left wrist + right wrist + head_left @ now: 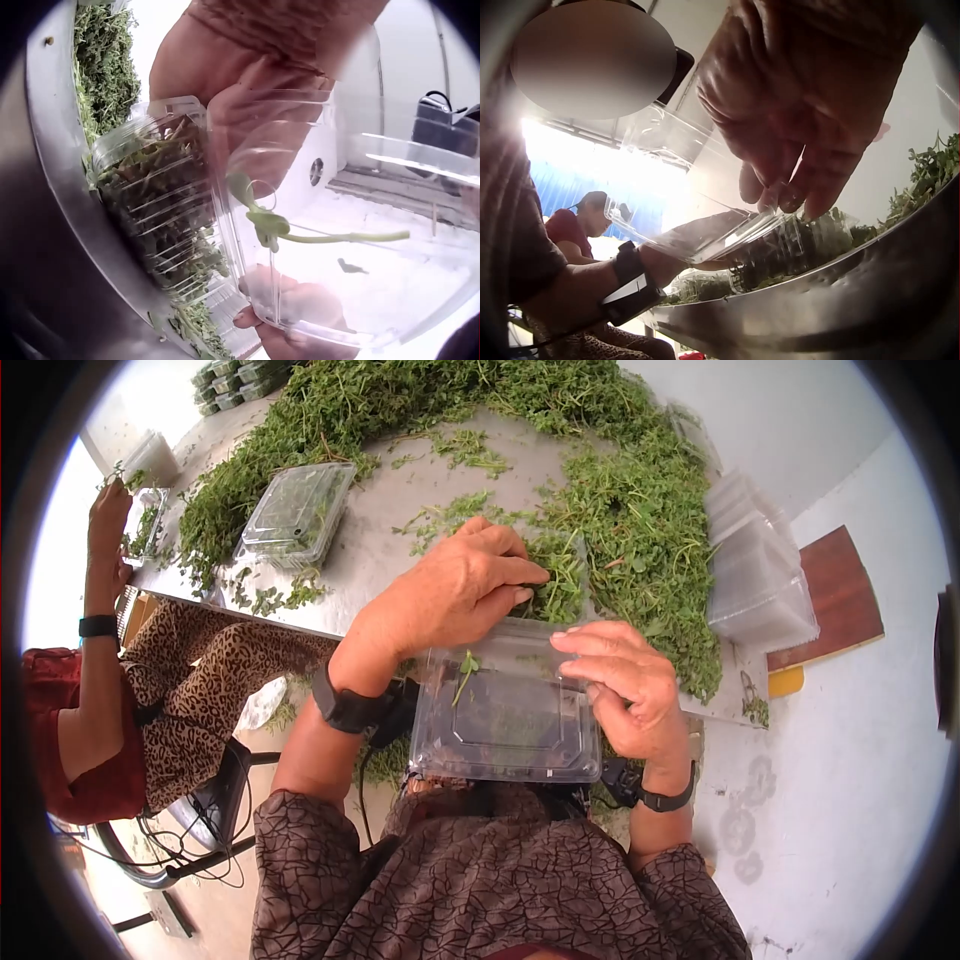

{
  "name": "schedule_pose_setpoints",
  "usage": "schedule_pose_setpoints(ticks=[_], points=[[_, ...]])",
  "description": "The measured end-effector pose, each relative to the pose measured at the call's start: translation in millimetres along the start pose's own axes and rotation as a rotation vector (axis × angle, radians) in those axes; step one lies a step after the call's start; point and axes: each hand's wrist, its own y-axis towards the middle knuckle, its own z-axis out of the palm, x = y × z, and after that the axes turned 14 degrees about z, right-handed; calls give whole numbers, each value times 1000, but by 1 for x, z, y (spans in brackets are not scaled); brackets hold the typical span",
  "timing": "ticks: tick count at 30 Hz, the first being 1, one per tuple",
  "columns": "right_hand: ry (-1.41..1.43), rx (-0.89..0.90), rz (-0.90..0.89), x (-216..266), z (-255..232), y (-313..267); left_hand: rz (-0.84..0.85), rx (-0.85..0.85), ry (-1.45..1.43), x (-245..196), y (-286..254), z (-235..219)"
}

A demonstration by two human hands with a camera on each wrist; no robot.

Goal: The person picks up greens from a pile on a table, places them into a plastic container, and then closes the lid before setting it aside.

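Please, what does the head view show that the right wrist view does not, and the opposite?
Only the head view: a brown board and a yellow thing beside it.

Only the right wrist view: a blue panel behind the other person.

Both: that person, the greens, the clear lid, the left hand and the right hand.

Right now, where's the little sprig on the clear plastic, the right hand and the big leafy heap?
Little sprig [272, 225], left wrist view: its leafy end.
Right hand [636, 686], head view: its back.
Leafy heap [645, 530], head view: its right side.
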Motion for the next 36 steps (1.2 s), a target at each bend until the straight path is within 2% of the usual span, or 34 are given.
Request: schedule_pose_setpoints(ticks=[3, 10, 14, 15, 20, 22, 25, 27, 28, 30, 31, 32, 34, 36], points=[[9, 5, 13, 1, -4, 2, 1, -17, 3, 2, -1, 2], [-145, -147, 12, 3, 0, 25, 8, -22, 16, 4, 2, 4], [-324, -163, 2, -12, 9, 30, -5, -12, 16, 4, 0, 2], [-393, -148, 16, -15, 9, 31, -1, -54, 11, 4, -2, 2], [-398, -138, 48, -15, 6, 31, -2, -112, 39, 8, -8, 0], [-406, -125, 51, -14, 3, 32, -50, -33, 30, 6, -5, -4], [-345, -106, 39, -17, -3, 35, -40, -36, 24, 0, -3, -9], [-170, -264, 64, -18, -5, 38, -32, -76, 22, 0, -4, -10], [-170, -263, 64, -16, -6, 40, -26, -110, 18, -1, -5, -11], [-190, -354, 271, -10, -9, 48, -20, -118, 56, -3, -6, -14], [-205, -341, 333, -13, -7, 53, -11, -127, 96, -4, -6, -15], [-206, -341, 333, -16, -5, 59, -11, -127, 95, -6, -6, -16], [-329, -357, 168, -21, -1, 72, 21, -114, 94, -9, -6, -16], [-368, -304, 143, -31, 0, 82, 42, -102, 93, -8, -6, -12]])
